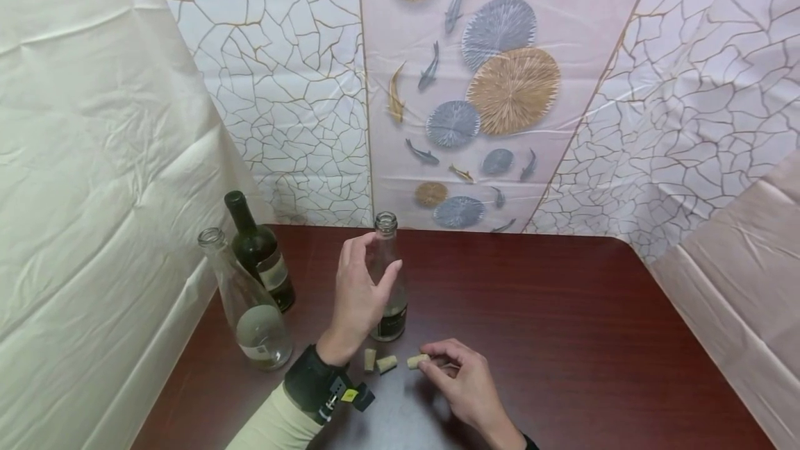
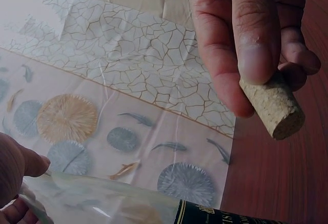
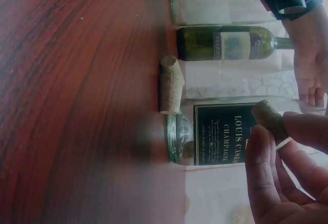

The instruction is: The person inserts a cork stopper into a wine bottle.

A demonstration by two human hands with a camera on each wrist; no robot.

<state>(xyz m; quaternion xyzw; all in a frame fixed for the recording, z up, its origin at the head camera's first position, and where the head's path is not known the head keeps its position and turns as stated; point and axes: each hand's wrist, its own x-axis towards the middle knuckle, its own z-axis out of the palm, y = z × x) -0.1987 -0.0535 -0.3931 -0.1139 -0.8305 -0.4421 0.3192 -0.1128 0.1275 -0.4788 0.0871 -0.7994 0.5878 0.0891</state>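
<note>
My right hand (image 1: 465, 380) pinches a cork (image 1: 417, 362) between thumb and fingers, just above the table. In the right wrist view the cork (image 3: 269, 116) overlaps the dark label of a clear glass bottle (image 1: 392, 297). That bottle stands upright with its mouth uncovered. My left hand (image 1: 362, 290) is raised at its neck, thumb spread from the fingers, which are loosely bent. The left wrist view shows part of this hand (image 2: 18, 170) at the frame's edge, beside the bottle's upper end. Two more corks, one upright (image 1: 370, 360) and one lying (image 1: 387, 364), are near the bottle's base.
At the left of the dark red table (image 1: 562, 339) stand a clear carafe-shaped bottle (image 1: 234, 290) and a dark green wine bottle (image 1: 250, 242). Patterned cloth (image 1: 300, 89) hangs behind the table, and pale cloth (image 1: 94, 193) hangs along its left side.
</note>
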